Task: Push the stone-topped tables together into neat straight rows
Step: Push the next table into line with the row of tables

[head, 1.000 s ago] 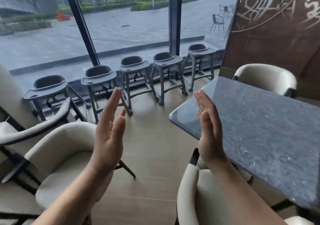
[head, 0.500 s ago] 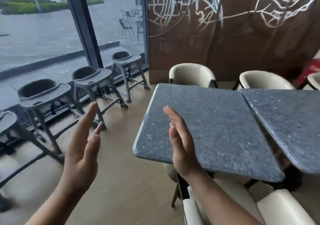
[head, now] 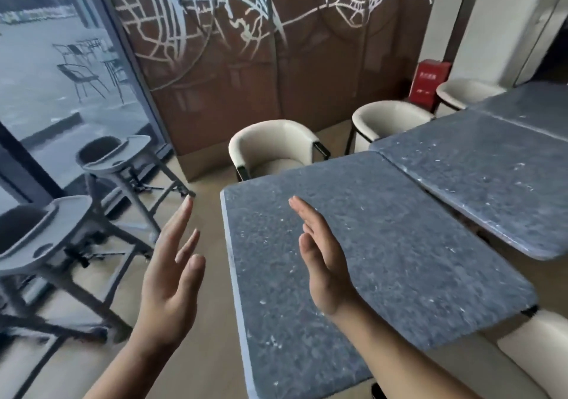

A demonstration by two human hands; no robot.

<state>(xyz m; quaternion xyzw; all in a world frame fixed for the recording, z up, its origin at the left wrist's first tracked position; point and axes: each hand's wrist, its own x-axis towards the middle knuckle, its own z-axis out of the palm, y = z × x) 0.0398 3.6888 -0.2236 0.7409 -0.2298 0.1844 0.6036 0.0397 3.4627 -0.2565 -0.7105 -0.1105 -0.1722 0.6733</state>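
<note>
The wall (head: 276, 45), brown with pale line-work, fills the far side; its top is cut off by the frame. A window (head: 46, 75) takes the left, with blurred chairs outside.

Three grey stone tables run rightward in a row. The near table (head: 384, 260) lies directly ahead, its front corner cut off at the bottom edge. The second table (head: 491, 183) sits just beside it at the far corner, though the gap widens toward the viewer (the two edges are not parallel). The third table (head: 528, 103) is mostly out of frame at right; whether it touches the second cannot be told.

Cream chairs stand behind the row: one (head: 273, 146) behind the near table, another (head: 390, 118) behind the second, each partly hidden by the tops. Two grey high chairs (head: 116, 165) stand at left, legs blurred. A red box (head: 428, 82) sits against the wall; its lettering is illegible.

The left hand (head: 172, 281) is raised over the floor, fingers spread and straight, holding nothing. The right hand (head: 325, 266) is raised over the near table, flat and edge-on, empty; contact with the stone cannot be told.
</note>
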